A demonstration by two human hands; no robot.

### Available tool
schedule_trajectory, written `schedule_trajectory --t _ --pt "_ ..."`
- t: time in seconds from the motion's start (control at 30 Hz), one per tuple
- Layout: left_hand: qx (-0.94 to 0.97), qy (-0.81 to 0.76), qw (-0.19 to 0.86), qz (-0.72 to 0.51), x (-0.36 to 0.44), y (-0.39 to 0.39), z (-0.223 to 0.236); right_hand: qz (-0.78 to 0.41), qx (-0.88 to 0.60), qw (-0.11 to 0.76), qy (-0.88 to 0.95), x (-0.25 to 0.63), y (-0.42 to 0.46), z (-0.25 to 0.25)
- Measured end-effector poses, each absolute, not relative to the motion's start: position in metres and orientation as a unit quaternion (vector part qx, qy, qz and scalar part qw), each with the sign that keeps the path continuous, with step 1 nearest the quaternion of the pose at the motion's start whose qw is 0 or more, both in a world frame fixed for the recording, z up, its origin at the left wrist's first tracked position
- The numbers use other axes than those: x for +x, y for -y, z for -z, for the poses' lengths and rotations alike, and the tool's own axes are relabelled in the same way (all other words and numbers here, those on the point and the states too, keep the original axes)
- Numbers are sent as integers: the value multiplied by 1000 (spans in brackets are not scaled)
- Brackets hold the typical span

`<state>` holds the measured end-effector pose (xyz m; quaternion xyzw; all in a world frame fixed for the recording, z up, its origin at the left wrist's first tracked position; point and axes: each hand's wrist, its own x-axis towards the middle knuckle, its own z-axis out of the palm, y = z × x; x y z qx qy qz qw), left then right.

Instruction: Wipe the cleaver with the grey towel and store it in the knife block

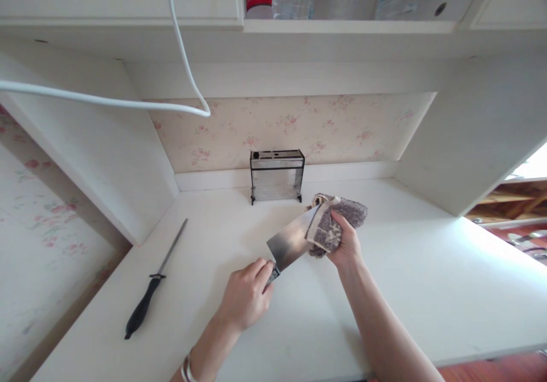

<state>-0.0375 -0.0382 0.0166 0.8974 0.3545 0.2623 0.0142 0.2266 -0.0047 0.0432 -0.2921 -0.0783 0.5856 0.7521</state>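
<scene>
Both hands are supported by nothing below but held above a broad, smooth white surface [410,291], which is backed, well beyond the hands, by a cream wallpaper panel [342,125] printed with pink flowers. Straight beyond the hands, near that panel, an upright black-framed holder with see-through sides [277,183] is stood. A wide, rectangular steel cleaver with a dark handle [293,236] is held between the hands: its handle is gripped in the closed left hand [248,291], and its far part is covered by a folded grey-brown and cream cloth [322,231], which is pinched in the right hand [347,244]. Left of the left hand, a slim metal rod with a black handle [156,277] is laid. The left wrist is circled by a pale band [187,368].
</scene>
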Motion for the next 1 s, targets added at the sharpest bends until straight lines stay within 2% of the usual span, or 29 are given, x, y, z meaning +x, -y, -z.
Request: schedule_trajectory --t 0.17,0.3,0.4,0.53,0.63,0.7,0.87,1.0 --pt "850 -391 127 -329 -43 38 -27 -524 -260 809 48 242 2 -41" --pt "727 -415 355 -415 -44 38 -41 -536 -205 811 111 237 3 -45" --pt "600 -358 546 -463 -46 37 -45 -563 -190 792 138 224 6 -48" --pt "458 -253 699 -488 -46 35 -41 -645 -221 714 161 194 13 -39" --pt "422 -231 758 -439 -41 39 -37 -693 -272 633 210 162 23 -30" --pt "430 -244 770 -403 -36 42 -36 -686 -309 613 241 141 30 -28" --pt "416 -309 770 -371 -25 42 -37 -633 -391 623 241 126 33 -37" --pt "383 -284 808 -347 -26 38 -38 -608 -406 642 230 143 22 -38"
